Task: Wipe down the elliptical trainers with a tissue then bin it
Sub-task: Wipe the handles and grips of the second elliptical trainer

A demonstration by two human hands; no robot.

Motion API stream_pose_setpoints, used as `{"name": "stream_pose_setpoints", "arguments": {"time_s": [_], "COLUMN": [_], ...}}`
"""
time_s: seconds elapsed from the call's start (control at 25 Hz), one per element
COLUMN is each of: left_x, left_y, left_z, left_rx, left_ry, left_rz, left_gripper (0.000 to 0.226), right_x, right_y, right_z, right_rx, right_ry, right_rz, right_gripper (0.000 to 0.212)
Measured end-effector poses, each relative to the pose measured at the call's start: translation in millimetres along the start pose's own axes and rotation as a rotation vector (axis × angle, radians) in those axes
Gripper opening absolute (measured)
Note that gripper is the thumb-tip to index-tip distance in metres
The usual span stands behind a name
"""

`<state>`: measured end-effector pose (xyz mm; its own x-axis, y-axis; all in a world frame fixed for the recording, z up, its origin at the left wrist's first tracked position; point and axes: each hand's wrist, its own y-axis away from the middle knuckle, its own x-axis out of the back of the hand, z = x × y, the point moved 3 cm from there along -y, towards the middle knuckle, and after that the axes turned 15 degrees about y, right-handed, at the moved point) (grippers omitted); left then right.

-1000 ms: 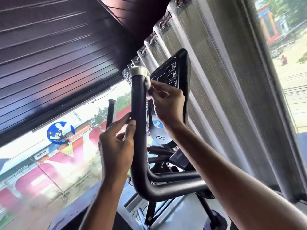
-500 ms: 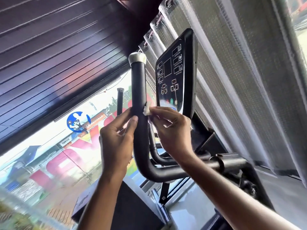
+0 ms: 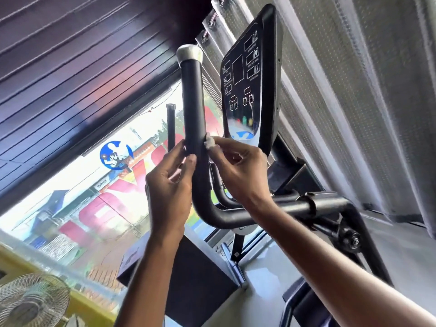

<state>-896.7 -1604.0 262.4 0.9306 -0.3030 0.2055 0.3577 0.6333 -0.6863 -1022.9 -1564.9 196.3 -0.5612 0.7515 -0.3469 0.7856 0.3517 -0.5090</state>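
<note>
A: Room around the handlebar?
B: Upper shaft bare. Gap to the console on its right is narrow. A thin post stands near on the left.
A: Lower?
B: Taken: left hand grips it, right hand pinches tissue against its right side. Beneath, the crossbar blocks.

dark slatted ceiling; bright window with blue round logo; grey eyelet curtain; fan lower left.

Both forearms raised, left grip on the handlebar from its left, thumb across its front, right grip just right of it, fingertips pinching a tissue against it
</note>
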Motion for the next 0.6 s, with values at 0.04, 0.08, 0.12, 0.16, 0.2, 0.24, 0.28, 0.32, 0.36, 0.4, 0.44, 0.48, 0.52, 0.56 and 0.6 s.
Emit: {"name": "stream_pose_setpoints", "arguments": {"time_s": [0.04,0.08,0.12,0.16,0.2,0.24,0.28,0.32,0.36,0.4,0.44,0.48,0.52,0.56,0.6], "left_x": [1,1,1,2,3,4,4,4,4,4,4,4,4,4,3], "left_y": [2,3,6,8,9,11,11,11,11,11,11,12,11,11,10], "left_z": [0,1,1,0,-2,-3,-4,-4,-4,-3,-2,-2,-2,-3,-3], "left_rx": [-0.003,-0.007,-0.006,0.003,0.014,0.022,0.028,0.030,0.031,0.031,0.030,0.028,0.027,0.031,0.035], "left_ry": [0.006,0.009,0.010,0.010,0.013,0.015,0.012,0.007,0.004,0.002,0.000,0.002,0.005,0.001,-0.006], "left_rz": [0.000,0.001,0.005,0.012,0.020,0.026,0.027,0.022,0.021,0.022,0.022,0.026,0.033,0.038,0.038], "left_gripper": [0.035,0.035,0.034,0.033,0.033,0.032,0.033,0.033,0.034,0.035,0.035,0.036,0.036,0.036,0.035], "right_x": [0,0,1,2,3,2,0,-2,-3,-4,-3,-3,-2,-2,-4], "right_y": [3,10,21,32,39,38,32,26,23,26,34,44,50,50,44], "right_z": [-1,0,4,7,9,11,13,11,9,9,10,12,14,18,18], "right_rx": [-0.020,-0.022,-0.018,-0.015,-0.016,-0.033,-0.064,-0.097,-0.113,-0.097,-0.059,-0.016,-0.005,-0.037,-0.085], "right_ry": [-0.021,-0.034,-0.035,-0.032,-0.037,-0.043,-0.051,-0.063,-0.069,-0.064,-0.042,-0.012,0.003,-0.010,-0.045], "right_rz": [-0.014,-0.022,-0.027,-0.035,-0.044,-0.042,-0.022,0.004,0.025,0.040,0.044,0.032,0.016,0.010,0.016], "right_gripper": [0.017,0.018,0.018,0.017,0.015,0.014,0.013,0.013,0.013,0.013,0.014,0.015,0.015,0.015,0.014]}}
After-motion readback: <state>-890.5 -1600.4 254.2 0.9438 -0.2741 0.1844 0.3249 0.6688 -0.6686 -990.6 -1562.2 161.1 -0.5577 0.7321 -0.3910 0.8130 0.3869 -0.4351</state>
